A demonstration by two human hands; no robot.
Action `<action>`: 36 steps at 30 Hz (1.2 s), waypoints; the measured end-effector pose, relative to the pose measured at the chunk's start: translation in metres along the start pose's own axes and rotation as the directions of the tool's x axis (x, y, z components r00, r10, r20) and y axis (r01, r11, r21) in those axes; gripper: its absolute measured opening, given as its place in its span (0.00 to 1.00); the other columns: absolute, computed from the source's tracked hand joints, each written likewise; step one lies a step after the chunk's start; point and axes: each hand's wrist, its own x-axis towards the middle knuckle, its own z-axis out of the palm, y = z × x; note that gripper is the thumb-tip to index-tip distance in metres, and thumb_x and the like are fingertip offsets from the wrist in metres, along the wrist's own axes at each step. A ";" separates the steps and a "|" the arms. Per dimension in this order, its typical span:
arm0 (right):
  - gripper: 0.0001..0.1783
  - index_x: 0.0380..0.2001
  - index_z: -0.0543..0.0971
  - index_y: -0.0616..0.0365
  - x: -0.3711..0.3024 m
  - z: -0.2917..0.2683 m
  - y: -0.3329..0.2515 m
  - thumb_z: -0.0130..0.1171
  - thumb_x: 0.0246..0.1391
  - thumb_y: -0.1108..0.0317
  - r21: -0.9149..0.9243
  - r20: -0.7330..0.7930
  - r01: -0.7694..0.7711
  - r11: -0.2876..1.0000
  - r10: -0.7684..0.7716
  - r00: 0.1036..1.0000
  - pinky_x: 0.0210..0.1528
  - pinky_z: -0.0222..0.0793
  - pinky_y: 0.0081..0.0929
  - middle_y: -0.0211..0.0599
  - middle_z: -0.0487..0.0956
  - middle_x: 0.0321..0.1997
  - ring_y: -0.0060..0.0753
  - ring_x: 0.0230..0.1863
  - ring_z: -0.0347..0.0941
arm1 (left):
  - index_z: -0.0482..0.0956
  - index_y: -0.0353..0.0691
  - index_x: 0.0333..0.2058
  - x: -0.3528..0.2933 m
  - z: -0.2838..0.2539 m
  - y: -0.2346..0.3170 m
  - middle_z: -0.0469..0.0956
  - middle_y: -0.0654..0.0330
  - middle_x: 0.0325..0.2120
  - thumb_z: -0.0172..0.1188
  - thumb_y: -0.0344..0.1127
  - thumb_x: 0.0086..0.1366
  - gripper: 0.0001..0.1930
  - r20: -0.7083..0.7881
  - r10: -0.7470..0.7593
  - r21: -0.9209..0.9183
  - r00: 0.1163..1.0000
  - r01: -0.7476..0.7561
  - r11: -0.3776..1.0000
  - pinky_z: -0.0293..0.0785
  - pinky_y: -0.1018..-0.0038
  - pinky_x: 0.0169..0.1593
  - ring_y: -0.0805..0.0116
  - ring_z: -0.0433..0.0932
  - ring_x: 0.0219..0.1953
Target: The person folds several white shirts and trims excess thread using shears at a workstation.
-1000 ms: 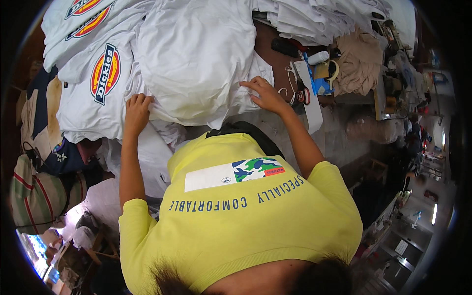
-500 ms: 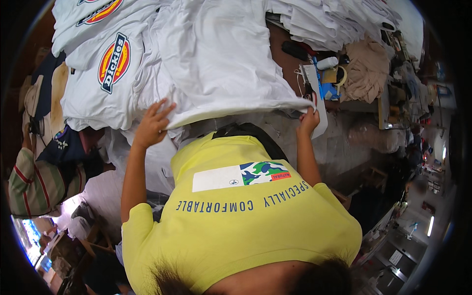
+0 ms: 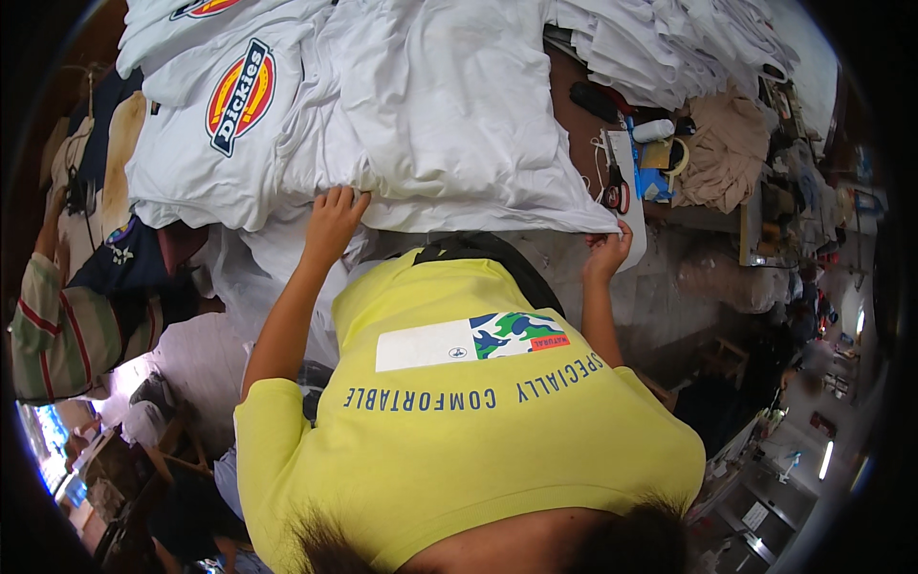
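Left hand [image 3: 332, 218] and right hand [image 3: 608, 251], fingers closed, each pinch the near hem of a plain white T-shirt [image 3: 449, 105] spread on the table [image 3: 574, 129].

Both hands, left [image 3: 333, 216] and right [image 3: 608, 251], grip a white shirt's [image 3: 449, 124] hem.

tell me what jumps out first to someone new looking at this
A bright yellow t-shirt worn by the person fills the lower middle. Above it, both hands grip the near edge of a plain white t-shirt: left hand and right hand. At upper left lies a white t-shirt with a red-and-yellow logo.
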 end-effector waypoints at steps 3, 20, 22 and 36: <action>0.11 0.39 0.66 0.55 0.007 -0.004 -0.005 0.47 0.50 0.75 -0.024 -0.096 0.011 1.000 -0.014 0.995 0.18 0.61 0.19 0.34 0.71 0.22 0.23 0.16 0.65 | 0.71 0.44 0.29 0.001 -0.006 -0.009 0.66 0.62 0.27 0.57 0.27 0.41 0.12 -0.164 -0.131 -0.137 0.978 0.109 0.985 0.61 0.71 0.36 0.64 0.66 0.35; 0.13 0.34 0.74 0.62 -0.121 0.237 -0.134 0.52 0.55 0.62 -0.234 0.961 0.558 0.796 0.276 0.009 0.36 0.62 0.15 0.27 0.73 0.28 0.15 0.32 0.66 | 0.62 0.39 0.32 0.089 -0.096 0.035 0.67 0.51 0.42 0.64 0.28 0.44 0.20 -0.683 -0.274 -0.586 0.677 -0.283 0.759 0.65 0.62 0.49 0.56 0.68 0.46; 0.13 0.32 0.74 0.62 -0.116 0.252 -0.153 0.53 0.54 0.61 -0.171 0.969 0.581 0.796 0.242 -0.046 0.32 0.62 0.15 0.26 0.73 0.25 0.15 0.28 0.66 | 0.58 0.41 0.41 0.097 -0.082 0.044 0.63 0.53 0.44 0.66 0.31 0.44 0.28 -0.639 -0.535 -0.753 0.553 -0.309 0.580 0.64 0.65 0.49 0.60 0.65 0.46; 0.14 0.41 0.73 0.60 -0.024 0.211 -0.317 0.44 0.58 0.62 0.672 0.522 0.345 0.656 -0.749 0.408 0.42 0.69 0.23 0.34 0.76 0.38 0.26 0.38 0.73 | 0.61 0.35 0.54 0.162 -0.047 0.127 0.68 0.58 0.49 0.58 0.41 0.57 0.29 0.365 0.276 -0.603 0.889 0.452 -0.658 0.65 0.73 0.50 0.70 0.68 0.48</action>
